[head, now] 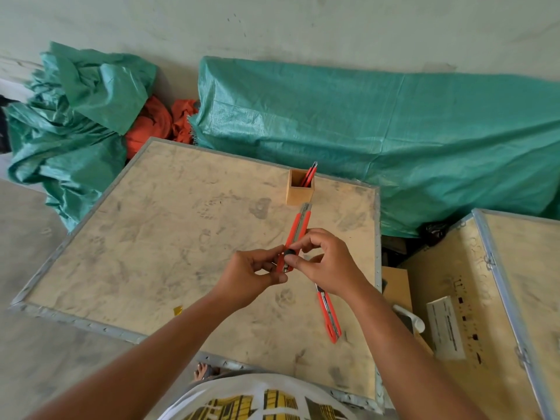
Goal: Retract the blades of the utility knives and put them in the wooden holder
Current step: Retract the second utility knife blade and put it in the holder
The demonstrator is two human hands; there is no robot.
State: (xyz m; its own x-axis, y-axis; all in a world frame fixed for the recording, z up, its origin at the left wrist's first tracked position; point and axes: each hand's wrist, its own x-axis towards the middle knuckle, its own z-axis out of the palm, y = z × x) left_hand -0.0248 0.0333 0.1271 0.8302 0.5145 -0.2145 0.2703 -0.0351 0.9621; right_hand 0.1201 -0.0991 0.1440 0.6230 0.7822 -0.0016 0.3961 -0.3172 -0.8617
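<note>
Head view | table (151, 253) | wooden holder (299, 192) at 12 o'clock, one knife inside | left hand (253, 275) and right hand (325, 262) both pinching orange utility knife (298, 234) at centre | second knife (328, 316) lying at 4 o'clock

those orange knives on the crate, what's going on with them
A person holds one orange knife in both hands above the crate top: the left hand grips its near end, the right hand is at the black knob. A bit of blade shows at its far tip. Another knife lies on the crate, and at least one stands in the wooden holder.
</note>
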